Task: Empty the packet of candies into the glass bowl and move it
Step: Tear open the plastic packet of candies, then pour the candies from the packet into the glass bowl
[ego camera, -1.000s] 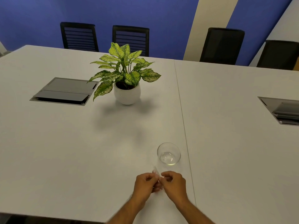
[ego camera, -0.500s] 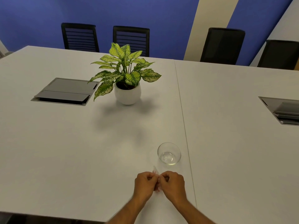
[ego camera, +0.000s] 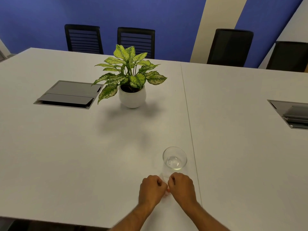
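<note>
A small clear glass bowl (ego camera: pixel 174 157) stands upright and empty on the white table (ego camera: pixel 83 155), just beyond my hands. My left hand (ego camera: pixel 151 190) and my right hand (ego camera: pixel 181 187) are side by side near the table's front edge, both pinching a small clear candy packet (ego camera: pixel 167 191). Only a sliver of the packet, with a pinkish tint, shows between my fingers; the rest is hidden by my hands.
A potted plant in a white pot (ego camera: pixel 132 97) stands in the middle of the table. Grey cable hatches sit at the left (ego camera: pixel 68 94) and right (ego camera: pixel 293 114). A seam (ego camera: pixel 190 130) runs between the two tabletops. Black chairs (ego camera: pixel 135 40) line the far side.
My hands have stayed together on the packet and shifted slightly. The packet's upper corner, which stuck out above my fingers before, is now mostly covered. The bowl has not moved.
</note>
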Demonstrator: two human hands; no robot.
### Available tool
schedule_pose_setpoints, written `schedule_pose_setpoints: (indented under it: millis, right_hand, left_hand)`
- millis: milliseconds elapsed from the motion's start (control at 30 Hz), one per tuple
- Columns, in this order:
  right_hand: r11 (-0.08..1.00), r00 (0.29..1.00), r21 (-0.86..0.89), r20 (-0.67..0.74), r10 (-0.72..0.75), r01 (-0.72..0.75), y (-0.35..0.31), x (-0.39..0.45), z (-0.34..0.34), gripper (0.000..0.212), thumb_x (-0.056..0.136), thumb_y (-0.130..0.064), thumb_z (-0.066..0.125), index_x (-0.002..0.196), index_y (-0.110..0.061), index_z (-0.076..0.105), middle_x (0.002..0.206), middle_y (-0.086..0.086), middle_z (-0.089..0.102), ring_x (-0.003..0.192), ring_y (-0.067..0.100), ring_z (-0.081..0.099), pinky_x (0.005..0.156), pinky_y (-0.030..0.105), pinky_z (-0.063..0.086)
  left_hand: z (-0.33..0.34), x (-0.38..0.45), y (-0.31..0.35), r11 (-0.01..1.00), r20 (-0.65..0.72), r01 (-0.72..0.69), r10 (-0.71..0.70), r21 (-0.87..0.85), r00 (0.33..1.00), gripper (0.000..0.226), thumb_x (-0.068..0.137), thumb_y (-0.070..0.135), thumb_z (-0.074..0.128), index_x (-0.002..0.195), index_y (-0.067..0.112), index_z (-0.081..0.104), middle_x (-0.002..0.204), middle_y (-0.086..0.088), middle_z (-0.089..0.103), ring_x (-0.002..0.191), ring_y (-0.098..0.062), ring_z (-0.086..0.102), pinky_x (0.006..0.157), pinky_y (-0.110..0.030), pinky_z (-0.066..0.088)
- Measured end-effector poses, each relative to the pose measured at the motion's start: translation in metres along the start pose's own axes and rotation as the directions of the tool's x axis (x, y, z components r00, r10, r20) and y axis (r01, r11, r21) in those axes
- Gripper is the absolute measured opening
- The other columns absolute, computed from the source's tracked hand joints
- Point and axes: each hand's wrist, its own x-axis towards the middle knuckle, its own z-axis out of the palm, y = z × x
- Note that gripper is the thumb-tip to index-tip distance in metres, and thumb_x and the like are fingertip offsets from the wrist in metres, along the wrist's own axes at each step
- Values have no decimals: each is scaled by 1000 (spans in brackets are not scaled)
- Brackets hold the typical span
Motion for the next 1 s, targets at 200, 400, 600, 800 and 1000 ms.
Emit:
schedule_pose_setpoints:
  millis: [200, 400, 600, 800, 1000]
  right_hand:
    - [993, 988, 19, 92, -120, 119, 0, -1, 4, 14, 94, -28, 58, 103, -19, 64, 95, -1, 74, 72, 8, 60, 70, 16, 49]
    - [997, 989, -64, 146, -36, 45, -7, 9, 0, 13, 85, -25, 64, 86, -15, 73, 81, 2, 71, 72, 15, 66, 79, 32, 59]
    - [993, 991, -107, 129, -38, 52, -5, 11, -6, 32, 71, -53, 65, 69, -21, 64, 60, -7, 58, 55, 13, 58, 55, 24, 50]
    - [994, 994, -107, 104, -13, 24, -8, 12, -19, 73, 51, -79, 60, 91, -20, 72, 87, -3, 75, 76, 13, 69, 68, 28, 56]
    - [998, 993, -59, 114, -2, 8, -19, 12, -41, 81, 42, -78, 61, 101, -24, 69, 88, -7, 74, 70, 9, 60, 63, 21, 49]
  left_hand:
    - [-3, 5, -2, 1000, -3, 5, -5, 20, 1000, 21, 86, 27, 66, 67, 20, 66, 70, -2, 74, 59, -12, 63, 57, -15, 47]
    - [-8, 8, -3, 992, 2, -34, 34, 124, 999, 24, 83, 40, 67, 64, 28, 60, 61, 11, 60, 51, -8, 54, 50, -14, 37]
    - [-14, 14, -10, 972, 32, -131, 127, 195, 991, 19, 80, 41, 65, 67, 29, 59, 65, 12, 62, 55, -8, 54, 51, -14, 36]
    - [-17, 15, -39, 972, 73, -193, 204, -132, 976, 35, 80, 5, 62, 107, 27, 65, 108, 6, 69, 100, -11, 63, 91, -32, 58]
    - [-11, 19, -50, 960, 321, -276, 277, -51, 906, 120, 51, 69, 83, 148, 46, 17, 146, 28, 21, 132, 2, 27, 113, -29, 31]
